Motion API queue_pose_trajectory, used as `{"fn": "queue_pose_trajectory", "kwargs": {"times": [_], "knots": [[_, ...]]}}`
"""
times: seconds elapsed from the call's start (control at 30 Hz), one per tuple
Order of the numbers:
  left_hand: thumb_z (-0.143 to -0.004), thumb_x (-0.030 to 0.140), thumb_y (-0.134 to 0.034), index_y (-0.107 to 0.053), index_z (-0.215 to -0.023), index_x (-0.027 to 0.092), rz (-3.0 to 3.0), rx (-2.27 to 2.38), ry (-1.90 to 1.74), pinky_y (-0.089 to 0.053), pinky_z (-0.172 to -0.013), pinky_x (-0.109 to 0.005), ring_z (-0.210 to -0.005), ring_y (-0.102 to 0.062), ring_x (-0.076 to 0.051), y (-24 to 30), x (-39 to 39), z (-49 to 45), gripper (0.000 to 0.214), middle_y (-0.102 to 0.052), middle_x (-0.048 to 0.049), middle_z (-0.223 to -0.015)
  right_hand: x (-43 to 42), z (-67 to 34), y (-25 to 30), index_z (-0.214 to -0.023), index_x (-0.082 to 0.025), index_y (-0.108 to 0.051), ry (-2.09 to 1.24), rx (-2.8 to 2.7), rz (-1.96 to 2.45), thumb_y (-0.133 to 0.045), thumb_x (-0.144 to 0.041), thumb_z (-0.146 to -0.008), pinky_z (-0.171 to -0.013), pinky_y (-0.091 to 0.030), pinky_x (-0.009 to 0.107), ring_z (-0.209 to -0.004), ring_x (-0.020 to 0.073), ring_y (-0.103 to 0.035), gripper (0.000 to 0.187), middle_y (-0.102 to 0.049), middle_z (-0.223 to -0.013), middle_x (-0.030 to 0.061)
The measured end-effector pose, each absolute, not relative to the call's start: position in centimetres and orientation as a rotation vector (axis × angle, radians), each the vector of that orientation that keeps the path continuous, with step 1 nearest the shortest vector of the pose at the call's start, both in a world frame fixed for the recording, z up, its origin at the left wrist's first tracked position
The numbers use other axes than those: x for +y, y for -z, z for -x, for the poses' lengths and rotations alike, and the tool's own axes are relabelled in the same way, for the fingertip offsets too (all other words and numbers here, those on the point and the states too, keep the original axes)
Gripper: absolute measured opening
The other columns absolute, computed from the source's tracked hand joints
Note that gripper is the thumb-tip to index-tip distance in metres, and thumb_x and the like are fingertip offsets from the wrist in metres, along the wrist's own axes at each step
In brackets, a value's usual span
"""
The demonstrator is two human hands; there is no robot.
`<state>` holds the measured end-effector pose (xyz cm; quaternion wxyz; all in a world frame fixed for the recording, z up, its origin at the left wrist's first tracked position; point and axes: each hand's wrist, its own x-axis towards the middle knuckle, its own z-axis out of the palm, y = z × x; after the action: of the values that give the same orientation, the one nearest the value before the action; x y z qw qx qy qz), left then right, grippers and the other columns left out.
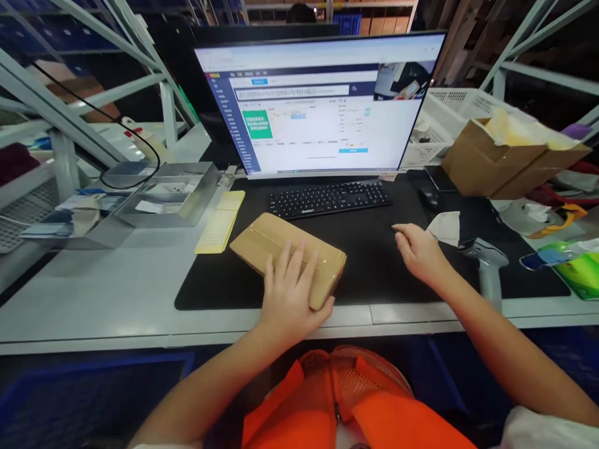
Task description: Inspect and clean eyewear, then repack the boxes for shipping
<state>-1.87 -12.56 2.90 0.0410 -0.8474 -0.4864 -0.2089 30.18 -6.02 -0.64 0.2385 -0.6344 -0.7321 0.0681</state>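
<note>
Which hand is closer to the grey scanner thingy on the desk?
The right hand. It's just left of the scanner in the picture. The left hand is farther left, on the cardboard box.

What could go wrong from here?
1. The box sits near the desk's front edge, with the left hand spread on top; pulled toward the body, it might slip over.
2. The scanner stands beside the right forearm, so a swing of that arm could knock it.
3. The yellow slips lie right by the box's left end; turning the box may shove them.
</note>
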Motion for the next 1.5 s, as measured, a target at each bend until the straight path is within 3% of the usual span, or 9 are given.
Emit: {"fn": "queue_pose_trajectory", "kwargs": {"times": [0.23,0.7,0.8,0.97,1.1,1.2,1.3,1.4,1.5], "knots": [[-0.085,0.038,-0.063,-0.028,-0.154,0.012,2.635,-1.486,0.69,-0.016,-0.118,-0.063,-0.154,-0.012,-0.042,-3.0,-12.4,1.8,0.082,-0.03,-0.0237,-0.161,-15.0,-25.2,-2.0,-0.135,-0.025,-0.059,-0.314,-2.474,1.111,-0.05,-0.035,-0.102,-0.065,-0.05,0.029,-0.075,0.0165,-0.061,0.036,-0.063,-0.095,0.0063],[-0.087,0.038,-0.062,-0.021,-0.158,0.014,2.649,-1.459,0.612,-0.019,-0.117,-0.064,-0.153,-0.014,-0.042,-3.0,-12.4,2.0,0.085,-0.028,-0.0225,-0.162,-12.4,-24.3,-1.6,-0.129,-0.024,-0.065,-0.173,-2.435,1.048,-0.049,-0.038,-0.102,-0.068,-0.049,0.03,-0.076,0.0168,-0.059,0.034,-0.065,-0.093,0.0063],[-0.087,0.038,-0.061,-0.028,-0.156,0.015,2.646,-1.471,0.581,-0.018,-0.116,-0.067,-0.153,-0.012,-0.044,-3.0,-12.4,2.0,0.079,-0.027,-0.0209,-0.163,-10.4,-25.9,-0.8,-0.126,-0.025,-0.067,-0.166,-2.4,1.096,-0.051,-0.039,-0.101,-0.069,-0.048,0.03,-0.077,0.0172,-0.061,0.033,-0.066,-0.094,0.0063],[-0.089,0.036,-0.059,-0.044,-0.148,0.017,2.645,-1.46,0.576,-0.017,-0.113,-0.074,-0.153,-0.009,-0.047,-2.9,-12.5,2.0,0.064,-0.025,-0.019,-0.164,-5.3,-30.7,0.9,-0.113,-0.018,-0.073,-0.125,-1.873,1.625,-0.05,-0.042,-0.098,-0.08,-0.051,0.036,-0.088,0.0239,-0.065,0.036,-0.068,-0.094,0.0099],[-0.09,0.029,-0.059,-0.042,-0.149,0.023,2.607,-1.357,0.821,-0.018,-0.114,-0.075,-0.153,-0.011,-0.045,-2.1,-12.9,3.0,0.062,-0.035,-0.0194,-0.16,-3.3,-28.1,0.6,-0.106,-0.016,-0.072,-0.496,-1.647,1.518,-0.057,-0.041,-0.09,-0.092,-0.048,0.04,-0.097,0.0254,-0.064,0.033,-0.07,-0.1,0.0109],[-0.092,0.024,-0.055,-0.043,-0.147,0.03,2.595,-1.392,1.096,-0.018,-0.117,-0.072,-0.154,-0.014,-0.04,-1.6,-13.9,5.8,0.056,-0.028,-0.0135,-0.164,-2.5,-22.9,-0.4,-0.102,-0.017,-0.071,-0.795,-1.63,1.361,-0.061,-0.045,-0.089,-0.096,-0.046,0.042,-0.1,0.0254,-0.062,0.033,-0.07,-0.104,0.0104],[-0.097,0.033,-0.047,-0.052,-0.138,0.034,2.417,-1.733,1.607,-0.025,-0.121,-0.062,-0.154,-0.02,-0.033,-1.3,-15.2,10.6,0.042,-0.022,-0.0043,-0.167,-1.7,-18.0,-1.4,-0.101,-0.019,-0.07,-0.933,-1.667,1.22,-0.057,-0.049,-0.094,-0.088,-0.05,0.039,-0.094,0.0228,-0.063,0.034,-0.07,-0.1,0.0067],[-0.093,0.049,-0.054,-0.054,-0.139,0.028,1.849,-2.169,2.153,-0.024,-0.123,-0.059,-0.149,-0.033,-0.036,-1.2,-16.0,15.8,0.05,-0.038,-0.0071,-0.16,-1.4,-14.3,-2.2,-0.11,-0.017,-0.066,-1.074,-1.643,1.1,-0.058,-0.046,-0.097,-0.084,-0.054,0.039,-0.094,0.0207,-0.064,0.033,-0.068,-0.108,0.0064],[-0.086,0.061,-0.059,-0.058,-0.137,0.023,1.208,-2.45,2.275,-0.026,-0.123,-0.055,-0.141,-0.044,-0.036,-0.8,-16.2,19.4,0.064,-0.058,-0.0079,-0.144,-2.1,-11.4,-2.9,-0.12,-0.016,-0.062,-1.204,-1.602,1.006,-0.062,-0.042,-0.097,-0.086,-0.057,0.042,-0.1,0.0221,-0.065,0.035,-0.064,-0.119,0.008]]}}
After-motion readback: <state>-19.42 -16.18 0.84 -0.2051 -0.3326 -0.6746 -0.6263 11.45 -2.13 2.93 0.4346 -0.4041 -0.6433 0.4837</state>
